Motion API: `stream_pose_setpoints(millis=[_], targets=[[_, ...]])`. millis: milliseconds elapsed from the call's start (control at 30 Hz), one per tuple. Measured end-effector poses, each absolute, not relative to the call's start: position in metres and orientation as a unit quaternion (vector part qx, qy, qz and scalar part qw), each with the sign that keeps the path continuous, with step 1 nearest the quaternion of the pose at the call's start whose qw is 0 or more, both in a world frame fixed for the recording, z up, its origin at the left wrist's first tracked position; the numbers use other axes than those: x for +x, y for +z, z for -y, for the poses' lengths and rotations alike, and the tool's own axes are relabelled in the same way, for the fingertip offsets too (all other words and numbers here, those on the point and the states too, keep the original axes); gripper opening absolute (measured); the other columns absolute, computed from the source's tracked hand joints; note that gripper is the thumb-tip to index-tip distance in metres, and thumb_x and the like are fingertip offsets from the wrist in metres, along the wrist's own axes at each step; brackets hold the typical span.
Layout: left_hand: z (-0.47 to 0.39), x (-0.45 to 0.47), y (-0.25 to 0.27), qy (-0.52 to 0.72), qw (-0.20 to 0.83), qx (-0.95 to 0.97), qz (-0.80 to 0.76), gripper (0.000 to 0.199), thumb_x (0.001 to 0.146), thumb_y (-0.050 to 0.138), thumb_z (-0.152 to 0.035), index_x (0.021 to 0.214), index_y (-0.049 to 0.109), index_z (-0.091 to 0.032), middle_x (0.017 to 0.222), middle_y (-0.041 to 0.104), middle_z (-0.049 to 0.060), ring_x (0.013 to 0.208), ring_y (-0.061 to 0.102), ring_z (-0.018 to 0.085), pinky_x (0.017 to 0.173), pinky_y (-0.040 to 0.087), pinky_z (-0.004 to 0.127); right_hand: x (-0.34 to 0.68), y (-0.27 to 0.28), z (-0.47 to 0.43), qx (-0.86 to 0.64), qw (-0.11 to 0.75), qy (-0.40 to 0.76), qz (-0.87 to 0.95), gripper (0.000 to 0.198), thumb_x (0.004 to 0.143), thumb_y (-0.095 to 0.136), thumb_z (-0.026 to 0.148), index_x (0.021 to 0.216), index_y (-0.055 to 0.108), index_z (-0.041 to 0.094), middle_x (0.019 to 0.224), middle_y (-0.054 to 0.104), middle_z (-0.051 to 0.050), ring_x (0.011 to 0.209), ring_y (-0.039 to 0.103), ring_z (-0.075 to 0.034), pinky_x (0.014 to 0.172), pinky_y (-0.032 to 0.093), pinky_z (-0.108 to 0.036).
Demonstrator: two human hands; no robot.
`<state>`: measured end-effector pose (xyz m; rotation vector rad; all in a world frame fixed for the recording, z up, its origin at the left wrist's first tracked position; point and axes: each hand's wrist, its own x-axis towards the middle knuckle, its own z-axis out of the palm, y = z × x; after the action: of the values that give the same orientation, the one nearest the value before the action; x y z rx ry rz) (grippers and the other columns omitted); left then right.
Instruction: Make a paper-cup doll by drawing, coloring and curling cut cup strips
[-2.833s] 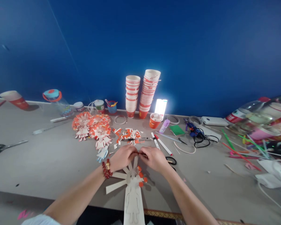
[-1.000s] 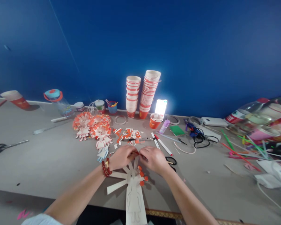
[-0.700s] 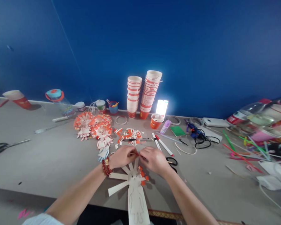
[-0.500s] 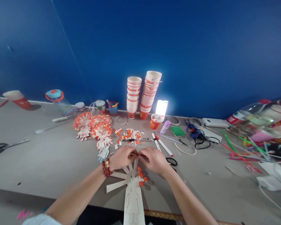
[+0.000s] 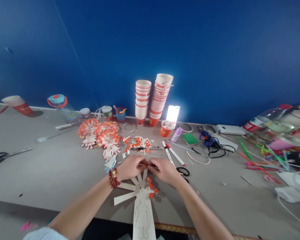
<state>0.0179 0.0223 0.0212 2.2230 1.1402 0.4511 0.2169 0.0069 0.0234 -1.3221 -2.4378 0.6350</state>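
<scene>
A white paper cutout (image 5: 143, 213) lies at the table's front edge, with a doll figure drawn on it and strips fanning out round its head. Several strips on its right side are curled, showing orange. My left hand (image 5: 132, 166) and my right hand (image 5: 162, 170) meet at the top strip, fingertips pinched on its end, where a bit of red-orange shows. The strips on the left stay straight. Just behind my left hand lies a blue-edged doll cutout (image 5: 110, 163). Black-handled scissors (image 5: 183, 172) lie beside my right hand, partly hidden by it.
Finished-looking paper dolls (image 5: 107, 136) lie in a pile at back left, near orange and white scraps (image 5: 140, 143). Two paper cup stacks (image 5: 143, 103) stand by the wall with a lit phone (image 5: 173, 115). Markers (image 5: 173, 154), a glue gun (image 5: 210, 138) and straws (image 5: 262, 166) lie to the right.
Both hands stay pinched at the top strip with only slight finger movement. The view has shifted a little; the cutout and the other things lie as before.
</scene>
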Motion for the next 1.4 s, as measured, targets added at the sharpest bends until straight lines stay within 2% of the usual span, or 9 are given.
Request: stream_pose_setpoints(millis=[267, 433, 733, 867, 967, 1100, 1400], targets=[[-0.0249, 0.016, 0.0266, 0.184, 0.392, 0.801, -0.413, 0.011, 0.085, 0.056, -0.024, 0.083, 0.064, -0.016, 0.082, 0.069, 0.001, 0.075, 0.061, 0.014, 0.067, 0.042, 0.022, 0.2168, 0.0229, -0.008, -0.468, 0.168, 0.239, 0.834, 0.013, 0.086, 0.057, 0.022, 0.074, 0.055, 0.019, 0.068, 0.06, 0.002, 0.064, 0.053, -0.012, 0.056, 0.025, -0.022], [-0.0237, 0.0169, 0.0244, 0.19, 0.376, 0.801, -0.425, 0.007, 0.081, 0.057, -0.019, 0.08, 0.063, -0.017, 0.081, 0.069, 0.001, 0.074, 0.062, 0.015, 0.067, 0.043, 0.022, 0.2164, 0.0237, -0.0066, -0.476, 0.166, 0.244, 0.828, 0.009, 0.08, 0.059, 0.017, 0.072, 0.056, 0.019, 0.067, 0.06, 0.002, 0.062, 0.052, -0.012, 0.055, 0.025, -0.022], [-0.0236, 0.016, 0.0251, 0.198, 0.353, 0.818, -0.409, 0.005, 0.082, 0.058, -0.02, 0.082, 0.063, -0.018, 0.082, 0.068, 0.001, 0.076, 0.062, 0.015, 0.068, 0.043, 0.022, 0.2188, 0.0246, -0.0085, -0.457, 0.197, 0.28, 0.821, 0.01, 0.08, 0.057, 0.015, 0.071, 0.057, 0.02, 0.067, 0.062, 0.003, 0.063, 0.053, -0.012, 0.056, 0.029, -0.021], [-0.0243, 0.0144, 0.0277, 0.172, 0.342, 0.834, -0.396, 0.016, 0.088, 0.055, -0.028, 0.083, 0.065, -0.017, 0.078, 0.066, 0.002, 0.07, 0.058, 0.014, 0.064, 0.041, 0.023, 0.2192, 0.025, -0.0091, -0.449, 0.2, 0.302, 0.817, 0.008, 0.081, 0.057, 0.016, 0.074, 0.06, 0.02, 0.068, 0.062, 0.003, 0.063, 0.054, -0.012, 0.057, 0.031, -0.021], [-0.024, 0.0152, 0.0271, 0.177, 0.352, 0.823, -0.409, 0.017, 0.088, 0.053, -0.026, 0.081, 0.065, -0.017, 0.077, 0.066, 0.001, 0.07, 0.058, 0.014, 0.063, 0.04, 0.022, 0.2188, 0.0261, -0.0085, -0.45, 0.202, 0.306, 0.814, 0.007, 0.08, 0.057, 0.015, 0.075, 0.059, 0.02, 0.068, 0.062, 0.003, 0.064, 0.054, -0.012, 0.057, 0.032, -0.021], [-0.0231, 0.0171, 0.0257, 0.187, 0.364, 0.808, -0.424, 0.011, 0.083, 0.057, -0.025, 0.079, 0.064, -0.017, 0.079, 0.067, 0.002, 0.074, 0.06, 0.015, 0.067, 0.042, 0.023, 0.2182, 0.0274, -0.0079, -0.448, 0.203, 0.31, 0.813, 0.009, 0.082, 0.058, 0.017, 0.074, 0.057, 0.02, 0.073, 0.065, 0.001, 0.067, 0.056, -0.013, 0.058, 0.033, -0.021], [-0.0226, 0.017, 0.0231, 0.199, 0.352, 0.803, -0.438, 0.009, 0.081, 0.058, -0.025, 0.077, 0.062, -0.018, 0.075, 0.065, 0.001, 0.07, 0.059, 0.015, 0.063, 0.04, 0.023, 0.2196, 0.0272, -0.0087, -0.448, 0.17, 0.298, 0.826, 0.011, 0.088, 0.053, 0.022, 0.078, 0.057, 0.021, 0.071, 0.062, 0.002, 0.065, 0.055, -0.013, 0.058, 0.033, -0.021]])
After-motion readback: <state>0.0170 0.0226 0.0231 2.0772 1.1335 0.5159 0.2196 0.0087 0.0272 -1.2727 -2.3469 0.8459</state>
